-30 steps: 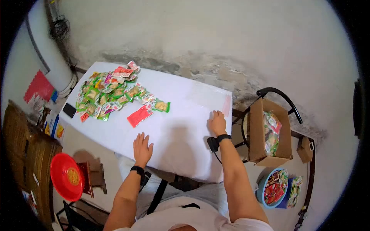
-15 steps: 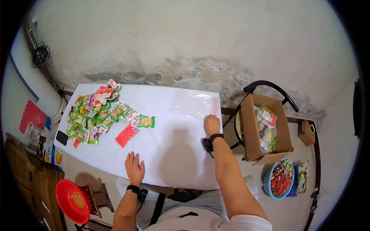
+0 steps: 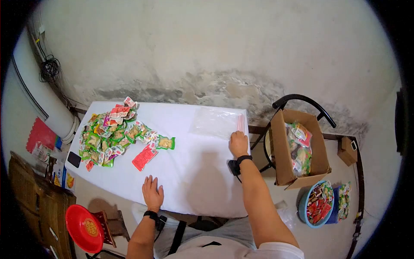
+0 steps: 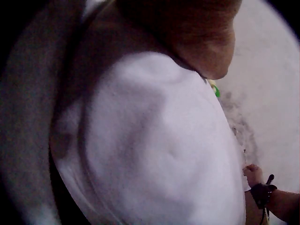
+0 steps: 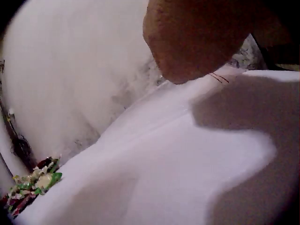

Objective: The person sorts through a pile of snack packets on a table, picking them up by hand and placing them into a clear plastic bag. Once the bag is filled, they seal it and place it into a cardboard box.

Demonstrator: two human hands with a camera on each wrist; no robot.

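Observation:
My left hand (image 3: 153,194) rests flat on the front edge of the white-covered table (image 3: 189,172), fingers spread and nothing in it. At the table's right side my right hand (image 3: 238,144) lies with bent fingers, fingertips at the lower corner of a clear plastic bag (image 3: 215,123) with red stripes along its right end. A red packet (image 3: 144,158) lies beyond the left hand. Beside it is a green-edged snack packet (image 3: 166,142), at the end of a heap of small snack packets (image 3: 108,136). Both wrist views show mostly the tablecloth, with the hands' fingers hidden.
A black phone (image 3: 73,159) lies at the table's left edge. On the right, a chair (image 3: 304,101) holds an open cardboard box (image 3: 282,151) with bagged snacks. Below it stands a blue basin (image 3: 303,207) of packets. A red basin (image 3: 77,233) sits at lower left.
The head view has shifted, so the table appears lower and further left than a second ago. Both hands stay on the table in nearly the same places; the packets and bag are unmoved.

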